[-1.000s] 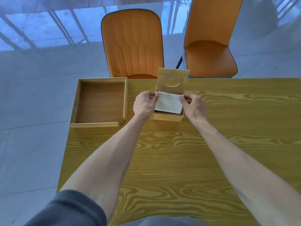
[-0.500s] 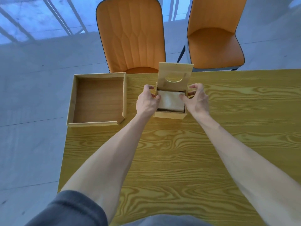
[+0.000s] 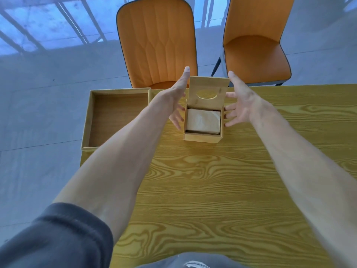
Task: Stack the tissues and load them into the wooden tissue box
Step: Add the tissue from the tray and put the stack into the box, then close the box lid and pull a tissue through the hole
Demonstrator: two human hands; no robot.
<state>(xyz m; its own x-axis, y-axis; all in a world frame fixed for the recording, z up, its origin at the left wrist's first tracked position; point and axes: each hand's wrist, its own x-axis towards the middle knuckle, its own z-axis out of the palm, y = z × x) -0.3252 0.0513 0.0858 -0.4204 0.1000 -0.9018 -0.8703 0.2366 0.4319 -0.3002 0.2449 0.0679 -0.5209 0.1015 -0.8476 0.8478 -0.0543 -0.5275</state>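
Looking down from the head camera: a yellow wood-grain table (image 3: 202, 180) carries a small square light-wood tissue box (image 3: 202, 137) near its far middle. The box's hinged lid (image 3: 207, 91), with an oval slot cut in it, stands raised upright at the far side, so the interior is exposed. A stack of white folded tissues (image 3: 203, 120) lies flat inside the box, below the rim, filling most of the opening; a narrow dark gap shows along its near edge. Left hand (image 3: 176, 99) is just left of the box, fingers spread and extended, thumb pointing away toward the chairs beside the lid's left edge; it grips nothing. Whether its fingertips touch the box wall cannot be told. Right hand (image 3: 240, 102) mirrors it just right of the box, palm facing the box, fingers fanned apart, thumb up beside the lid's right corner; it also holds nothing. Fingertips lie very near the right wall, contact uncertain. A shallow square wooden tray (image 3: 87, 120) with a darker base sits at the table's left far corner, well left of the box. Two orange padded chairs (image 3: 158, 45) stand beyond the table on a grey floor. Dark grey sleeve (image 3: 58, 240) is pushed up on the left forearm.
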